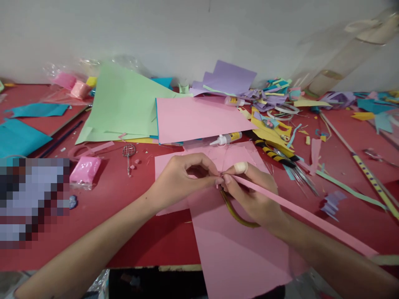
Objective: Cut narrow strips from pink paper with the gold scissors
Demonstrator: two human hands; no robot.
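Note:
My left hand [183, 178] is closed in a pinch, thumb and forefinger meeting at the near end of a long pink paper strip [311, 220]. My right hand [257, 191], with a pale wrap on one finger, grips the same strip, which trails over the right forearm. The fingertips of both hands almost touch, and the strip's tip between them is mostly hidden. A thin, curved yellow-green piece [233, 212] hangs below the right fingers; how it is held cannot be made out. Beneath both hands lies a pink paper sheet [240, 257] that overhangs the table's front edge.
Behind the hands are a glue bottle [229, 138], a pink sheet [199, 118] and a green sheet [121, 104]. Black-and-yellow-handled scissors [276, 153] lie right, near paper scraps [274, 97]. A pink clay packet [85, 171] and a small wire whisk [128, 155] rest left.

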